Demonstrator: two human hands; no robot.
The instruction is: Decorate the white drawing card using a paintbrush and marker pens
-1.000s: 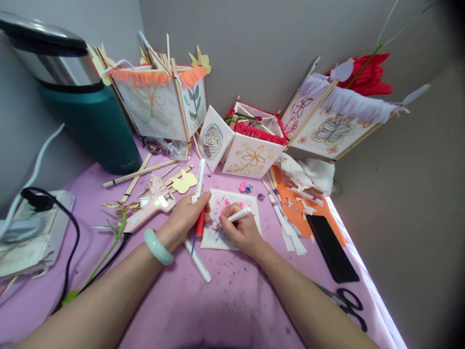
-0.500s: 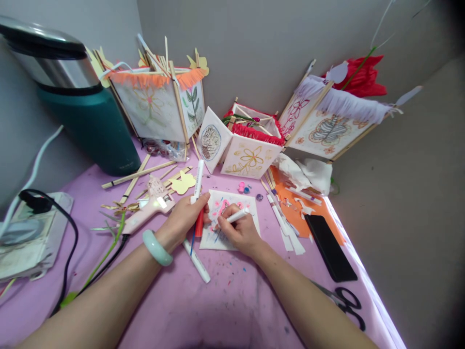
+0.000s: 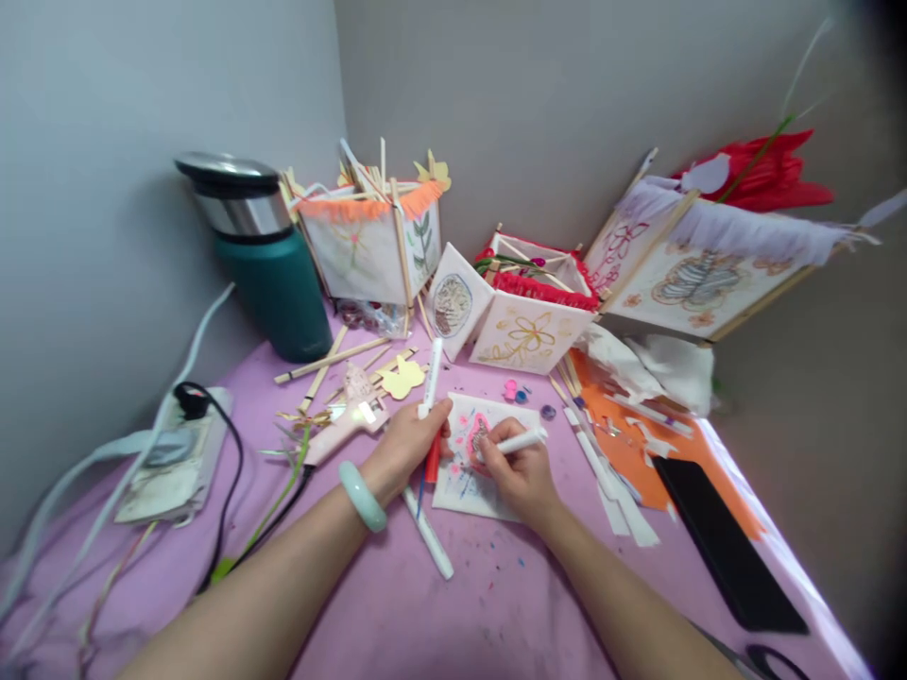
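A white square sheet (image 3: 453, 493) bearing pink and blue marks lies on the purple cloth. My right hand (image 3: 521, 467) is closed around a white marker (image 3: 522, 441), its lower end at the pink-outlined drawing; the hand hides the exact tip. At the sheet's left edge, my left hand (image 3: 411, 444) is closed on another white marker (image 3: 434, 366) that stands up from the fist. Something red (image 3: 432, 465) shows below those fingers, perhaps part of the same marker. A further white marker (image 3: 432, 538) lies on the cloth below the left hand.
Behind stand decorated paper lanterns (image 3: 528, 332) and a teal bottle (image 3: 273, 293). A glue gun (image 3: 340, 430), wooden sticks (image 3: 333, 361) and a power strip (image 3: 174, 472) are to the left. Orange paper (image 3: 648, 477), paper strips and a black phone (image 3: 727, 543) lie right; scissors (image 3: 772, 661) are partly visible.
The camera has turned left, so everything appears further right and lower. My right hand has shifted slightly right and up across the sheet with its marker. The left hand keeps its hold.
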